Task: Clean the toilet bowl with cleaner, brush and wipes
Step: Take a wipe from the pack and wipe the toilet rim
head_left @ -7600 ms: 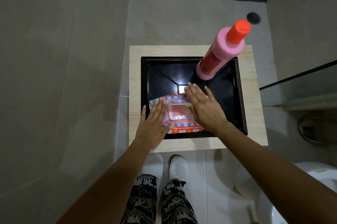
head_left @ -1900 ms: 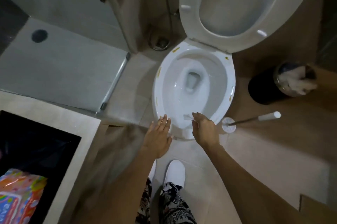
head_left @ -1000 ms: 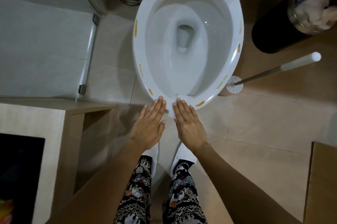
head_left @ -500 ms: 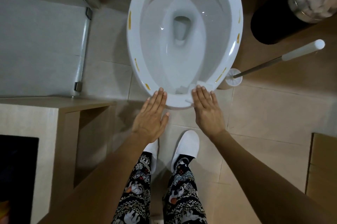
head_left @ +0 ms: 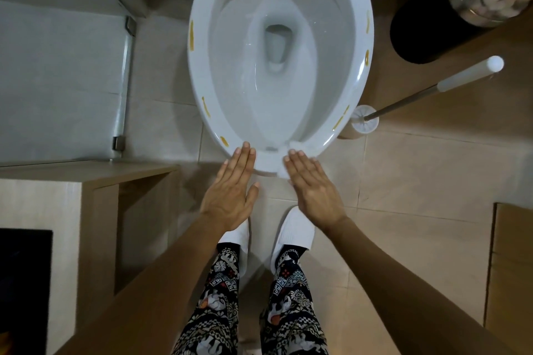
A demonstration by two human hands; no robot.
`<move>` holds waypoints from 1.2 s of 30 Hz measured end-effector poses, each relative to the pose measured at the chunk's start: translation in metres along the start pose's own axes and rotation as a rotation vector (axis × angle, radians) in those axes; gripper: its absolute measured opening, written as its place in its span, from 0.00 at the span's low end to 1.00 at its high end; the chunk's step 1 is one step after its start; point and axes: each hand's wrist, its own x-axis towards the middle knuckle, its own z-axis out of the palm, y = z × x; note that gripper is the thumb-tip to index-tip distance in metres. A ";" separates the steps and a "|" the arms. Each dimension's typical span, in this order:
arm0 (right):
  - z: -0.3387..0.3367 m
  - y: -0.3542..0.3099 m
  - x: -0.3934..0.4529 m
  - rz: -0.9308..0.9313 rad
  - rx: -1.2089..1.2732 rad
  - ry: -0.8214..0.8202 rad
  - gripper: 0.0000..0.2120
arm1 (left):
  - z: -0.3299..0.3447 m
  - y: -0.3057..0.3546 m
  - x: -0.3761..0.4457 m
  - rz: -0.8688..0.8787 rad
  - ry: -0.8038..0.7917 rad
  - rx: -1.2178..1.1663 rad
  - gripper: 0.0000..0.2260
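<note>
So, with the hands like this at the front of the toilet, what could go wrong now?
The right hand presses a small wipe with bare, flat fingers; it may slip into the toilet bowl. Yellow stains along the rim could smear onto skin. The left hand also touches the rim unprotected.

No readable text

No lettering, label, brand, number or sign can be made out anywhere in the head view, on any surface or object shown.
</note>
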 end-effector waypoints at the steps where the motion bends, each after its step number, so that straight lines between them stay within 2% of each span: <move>1: -0.004 0.009 0.001 0.026 -0.002 0.006 0.32 | 0.000 0.000 0.000 -0.003 -0.004 0.000 0.30; 5: -0.013 0.029 0.003 0.055 -0.030 0.015 0.28 | 0.000 0.000 0.000 -0.009 -0.014 0.001 0.30; 9: -0.003 0.010 0.003 0.145 0.047 0.071 0.26 | 0.000 -0.001 0.000 -0.006 -0.012 0.001 0.30; 15: 0.009 -0.034 0.008 0.036 0.102 0.019 0.21 | -0.001 -0.003 -0.001 0.016 -0.009 -0.005 0.30; 20: 0.005 -0.005 0.003 -0.039 0.032 0.003 0.24 | -0.001 -0.004 0.000 0.021 -0.017 -0.008 0.31; 23: -0.008 0.026 0.003 0.056 0.008 0.031 0.30 | 0.000 -0.004 0.000 0.016 -0.009 -0.004 0.31; 25: -0.017 0.039 0.006 0.076 -0.012 0.035 0.28 | 0.001 -0.003 0.000 0.011 -0.012 -0.001 0.31; 28: -0.018 0.037 0.007 0.095 -0.024 0.056 0.25 | 0.000 -0.002 0.000 0.006 -0.009 -0.011 0.31; 32: -0.007 0.016 -0.002 0.120 0.041 0.044 0.33 | 0.001 0.004 -0.001 0.013 0.030 -0.010 0.32; 36: -0.010 0.025 -0.002 0.076 0.072 0.032 0.32 | 0.002 0.011 0.004 0.058 0.008 -0.006 0.31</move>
